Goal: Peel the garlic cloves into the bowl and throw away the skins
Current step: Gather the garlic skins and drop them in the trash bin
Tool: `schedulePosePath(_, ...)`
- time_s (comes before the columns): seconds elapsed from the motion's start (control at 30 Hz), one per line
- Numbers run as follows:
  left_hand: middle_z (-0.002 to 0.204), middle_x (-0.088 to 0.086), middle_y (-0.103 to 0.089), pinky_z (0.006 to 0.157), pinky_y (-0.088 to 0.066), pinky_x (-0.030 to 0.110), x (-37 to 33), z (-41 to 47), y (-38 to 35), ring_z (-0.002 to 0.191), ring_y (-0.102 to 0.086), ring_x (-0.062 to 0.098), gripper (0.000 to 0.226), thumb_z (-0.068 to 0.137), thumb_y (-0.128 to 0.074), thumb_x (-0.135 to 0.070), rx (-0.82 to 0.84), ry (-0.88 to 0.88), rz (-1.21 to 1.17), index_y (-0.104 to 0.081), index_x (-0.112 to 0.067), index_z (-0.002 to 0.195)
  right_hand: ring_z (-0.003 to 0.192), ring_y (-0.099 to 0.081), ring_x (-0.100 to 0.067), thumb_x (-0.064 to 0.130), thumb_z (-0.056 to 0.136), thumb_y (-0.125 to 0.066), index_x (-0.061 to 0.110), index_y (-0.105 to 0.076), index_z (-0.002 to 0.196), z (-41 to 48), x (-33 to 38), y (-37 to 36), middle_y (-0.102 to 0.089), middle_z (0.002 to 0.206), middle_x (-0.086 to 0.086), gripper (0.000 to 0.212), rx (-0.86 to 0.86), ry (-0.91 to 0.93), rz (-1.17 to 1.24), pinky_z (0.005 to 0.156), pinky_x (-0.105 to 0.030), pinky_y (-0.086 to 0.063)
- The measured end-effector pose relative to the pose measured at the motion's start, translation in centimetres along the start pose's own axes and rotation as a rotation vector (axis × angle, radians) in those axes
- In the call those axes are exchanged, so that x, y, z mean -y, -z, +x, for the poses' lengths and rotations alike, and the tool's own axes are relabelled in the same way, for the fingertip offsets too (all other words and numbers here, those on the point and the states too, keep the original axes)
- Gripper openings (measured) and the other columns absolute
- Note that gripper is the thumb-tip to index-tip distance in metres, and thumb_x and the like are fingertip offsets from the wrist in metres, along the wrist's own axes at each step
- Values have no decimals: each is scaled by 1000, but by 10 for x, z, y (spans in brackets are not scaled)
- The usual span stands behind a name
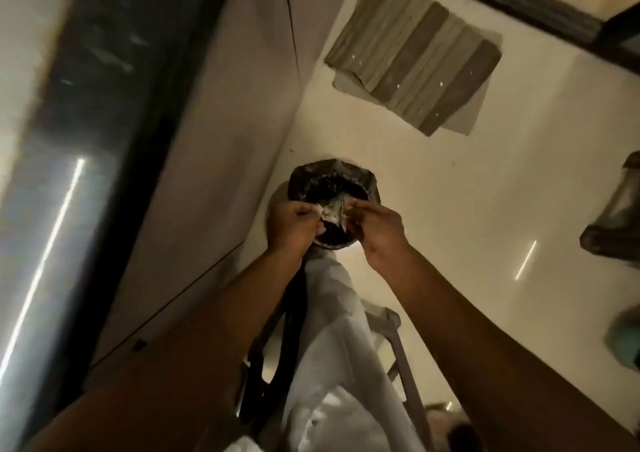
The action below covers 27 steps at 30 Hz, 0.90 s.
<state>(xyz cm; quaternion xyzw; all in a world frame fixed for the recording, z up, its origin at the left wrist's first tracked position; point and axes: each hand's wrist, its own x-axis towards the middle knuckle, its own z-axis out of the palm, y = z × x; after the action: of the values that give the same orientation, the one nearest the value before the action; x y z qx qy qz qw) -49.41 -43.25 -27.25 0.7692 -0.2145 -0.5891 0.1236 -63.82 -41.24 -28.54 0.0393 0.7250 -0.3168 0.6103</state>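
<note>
Left hand (294, 225) and right hand (377, 226) both pinch garlic skins (330, 209) over the black-lined bin (304, 174). Disposal is judged nearly complete; the bowl is out of view.

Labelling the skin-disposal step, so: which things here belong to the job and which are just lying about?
Job: left hand, right hand, pale crumpled sheet both pinch, black-lined bin under it.
Lying about: striped mat, dark objects at the right edge.

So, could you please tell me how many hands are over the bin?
2: the left hand over the left rim of the bin, the right hand over its right rim, both pinching the skins.
</note>
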Motion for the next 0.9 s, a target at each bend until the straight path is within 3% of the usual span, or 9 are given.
schedulePosePath(0.13,94,13,-75,76,-62,32,38,69,-35,75,-72,20,14,93,-69,3,2,37,113,-78,-4,103,94,-78,-26,-2,90,-76,22,-82,85,87,-38,-6,-80,94,-6,25,-74,15,-187,89,-43,-65)
schedulePosePath(0.23,92,12,-73,81,-64,38,64,112,-52,79,-72,24,14,94,-67,-1,20,90,115,-78,-9,95,85,-79,-24,7,97,-68,17,-82,95,138,-64,-7,-79,88,-4,18,-76,57,-364,82,-47,-67)
schedulePosePath(0.33,93,14,-71,81,-65,43,84,150,-66,77,-71,29,17,97,-63,-1,23,129,113,-76,-12,92,84,-79,-29,23,100,-64,20,-79,89,175,-85,-3,-80,89,-7,19,-102,108,-509,86,-52,-65)
schedulePosePath(0.5,79,17,-67,51,-62,31,103,185,-85,58,-67,27,16,99,-61,4,-3,143,97,-71,-7,93,66,-77,-20,26,97,-67,16,-79,93,203,-102,2,-77,75,-2,16,-113,170,-666,78,-45,-66)
schedulePosePath(0.6,80,20,-68,38,-53,26,109,192,-93,58,-66,29,18,102,-60,-1,-6,152,123,-70,-7,88,85,-77,-22,22,89,-76,17,-81,104,209,-108,3,-80,96,-2,17,-153,219,-702,82,-36,-62)
schedulePosePath(0.7,78,17,-72,42,-55,29,114,199,-100,51,-70,29,23,106,-58,-22,-17,145,169,-71,-4,101,103,-70,-21,11,88,-73,10,-79,116,211,-108,0,-78,112,-5,29,-109,214,-766,81,-25,-47)
schedulePosePath(0.77,78,18,-74,46,-57,32,113,199,-103,53,-73,31,31,108,-52,-30,-29,162,162,-68,-4,102,87,-70,-22,19,93,-68,6,-78,102,211,-108,-3,-77,96,-7,19,-93,210,-751,73,-29,-48)
schedulePosePath(0.83,76,15,-74,45,-56,31,113,198,-105,50,-71,27,29,108,-52,-27,-54,127,186,-69,-5,100,71,-69,-25,28,100,-61,2,-72,84,210,-108,-7,-74,79,-10,33,-110,190,-721,64,-35,-55)
schedulePosePath(0.9,70,10,-73,44,-52,27,114,200,-106,44,-65,20,19,104,-60,-17,-73,62,240,-73,-8,93,68,-73,-30,24,99,-61,4,-69,77,213,-110,-8,-74,76,-12,30,-124,174,-719,69,-45,-64)
